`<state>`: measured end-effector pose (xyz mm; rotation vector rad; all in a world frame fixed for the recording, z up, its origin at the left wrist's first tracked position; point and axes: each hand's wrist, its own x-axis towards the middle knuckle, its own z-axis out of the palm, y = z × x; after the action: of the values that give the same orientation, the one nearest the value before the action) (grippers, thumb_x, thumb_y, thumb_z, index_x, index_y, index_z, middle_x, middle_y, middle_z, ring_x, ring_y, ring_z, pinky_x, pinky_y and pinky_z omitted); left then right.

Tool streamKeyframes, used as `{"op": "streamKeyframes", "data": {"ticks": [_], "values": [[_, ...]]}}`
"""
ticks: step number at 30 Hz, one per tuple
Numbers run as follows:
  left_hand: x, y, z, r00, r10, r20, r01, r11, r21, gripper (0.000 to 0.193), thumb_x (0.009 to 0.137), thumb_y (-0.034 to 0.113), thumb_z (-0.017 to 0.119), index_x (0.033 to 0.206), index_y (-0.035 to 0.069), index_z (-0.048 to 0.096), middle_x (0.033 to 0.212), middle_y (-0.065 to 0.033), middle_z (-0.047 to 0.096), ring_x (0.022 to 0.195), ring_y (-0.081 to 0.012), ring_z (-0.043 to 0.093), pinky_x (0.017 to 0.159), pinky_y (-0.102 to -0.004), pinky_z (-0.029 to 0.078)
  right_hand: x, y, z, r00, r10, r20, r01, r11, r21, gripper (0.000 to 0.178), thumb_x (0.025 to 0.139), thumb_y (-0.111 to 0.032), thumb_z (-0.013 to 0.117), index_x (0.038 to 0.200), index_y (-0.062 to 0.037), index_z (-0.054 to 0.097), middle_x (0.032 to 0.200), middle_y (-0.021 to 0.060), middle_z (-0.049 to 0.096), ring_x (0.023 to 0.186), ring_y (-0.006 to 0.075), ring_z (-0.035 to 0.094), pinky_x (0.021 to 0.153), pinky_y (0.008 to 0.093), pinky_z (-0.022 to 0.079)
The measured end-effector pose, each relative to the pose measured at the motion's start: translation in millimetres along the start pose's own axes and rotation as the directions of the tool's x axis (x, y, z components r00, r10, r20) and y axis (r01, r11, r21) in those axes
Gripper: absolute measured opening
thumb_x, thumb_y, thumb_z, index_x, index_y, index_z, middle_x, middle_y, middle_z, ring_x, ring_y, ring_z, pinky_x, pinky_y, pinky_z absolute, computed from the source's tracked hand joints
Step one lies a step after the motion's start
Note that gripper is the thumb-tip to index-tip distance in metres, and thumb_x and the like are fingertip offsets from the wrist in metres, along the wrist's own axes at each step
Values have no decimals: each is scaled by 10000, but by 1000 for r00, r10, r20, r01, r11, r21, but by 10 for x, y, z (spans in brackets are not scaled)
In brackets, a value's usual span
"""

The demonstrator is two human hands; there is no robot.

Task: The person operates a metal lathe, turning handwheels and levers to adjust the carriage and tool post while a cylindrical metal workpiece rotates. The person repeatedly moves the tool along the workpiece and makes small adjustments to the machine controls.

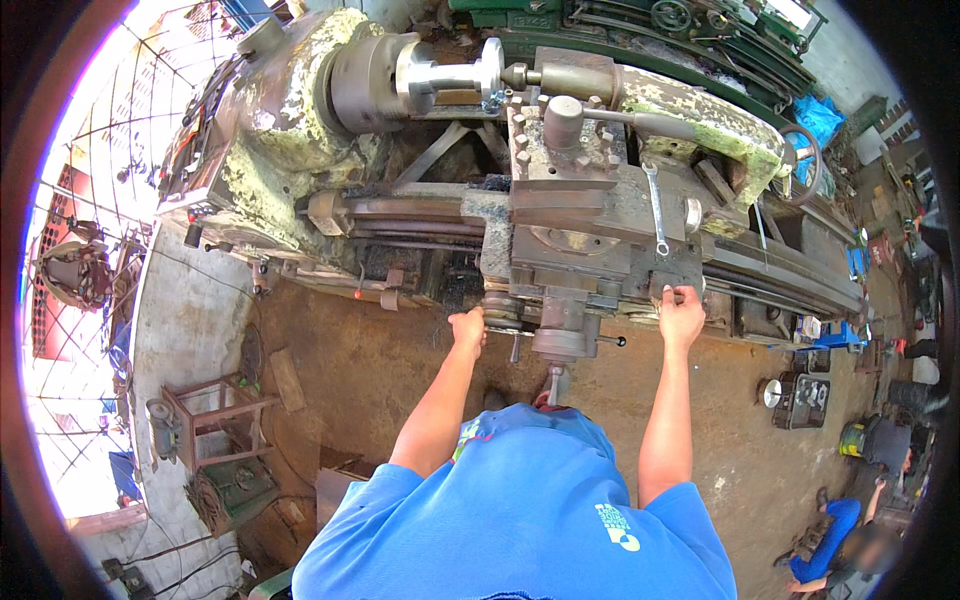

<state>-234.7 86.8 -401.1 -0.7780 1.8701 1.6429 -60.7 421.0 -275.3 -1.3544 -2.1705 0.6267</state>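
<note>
My left hand (469,329) is closed on the rim of the carriage handwheel (505,308), at the front of a large worn lathe. My right hand (681,317) has its fingers curled at the front edge of the carriage, below a combination wrench (656,212) lying there; what they grip is hidden. Behind my hands stands the tool post (565,140) with its clamp bolts and top lever. A shiny flanged metal workpiece (450,76) sits between the chuck (365,85) and the tailstock centre (517,76). Bright chips cling near its right flange.
Ball-ended levers (612,341) stick out low between my arms. The tailstock handwheel (803,160) is at the right end. A wooden stool frame (215,415) stands at left, a metal tray (803,400) at right. Another person (850,545) is on the floor at lower right.
</note>
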Motion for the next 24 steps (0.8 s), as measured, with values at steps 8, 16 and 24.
{"op": "streamKeyframes", "data": {"ticks": [8, 16, 24], "values": [[25, 31, -71, 991, -51, 125, 44, 997, 58, 422, 877, 257, 587, 1054, 15, 290, 629, -61, 472, 437, -143, 431, 360, -301, 342, -4, -13, -23, 1000, 13, 5, -13, 1000, 23, 238, 812, -322, 705, 887, -97, 687, 734, 167, 684, 716, 365, 678, 661, 456, 516], [19, 17, -12, 1000, -16, -21, 17, 1000, 6, 261, 827, 191, 582, 646, 33, 480, 551, -65, 472, 389, -150, 407, 344, -323, 307, 11, 25, 7, 1000, 2, 1, -2, 1000, 31, 236, 805, -313, 716, 884, -92, 687, 733, 172, 684, 719, 365, 680, 665, 445, 522], [-10, 61, -42, 998, -57, -5, 57, 998, 8, 232, 839, 191, 577, 702, 29, 482, 576, -59, 478, 406, -136, 412, 359, -304, 298, 7, 29, 12, 1000, -8, -5, 8, 999, 32, 231, 806, -308, 717, 875, -91, 684, 724, 159, 684, 705, 352, 682, 656, 443, 522]]}}
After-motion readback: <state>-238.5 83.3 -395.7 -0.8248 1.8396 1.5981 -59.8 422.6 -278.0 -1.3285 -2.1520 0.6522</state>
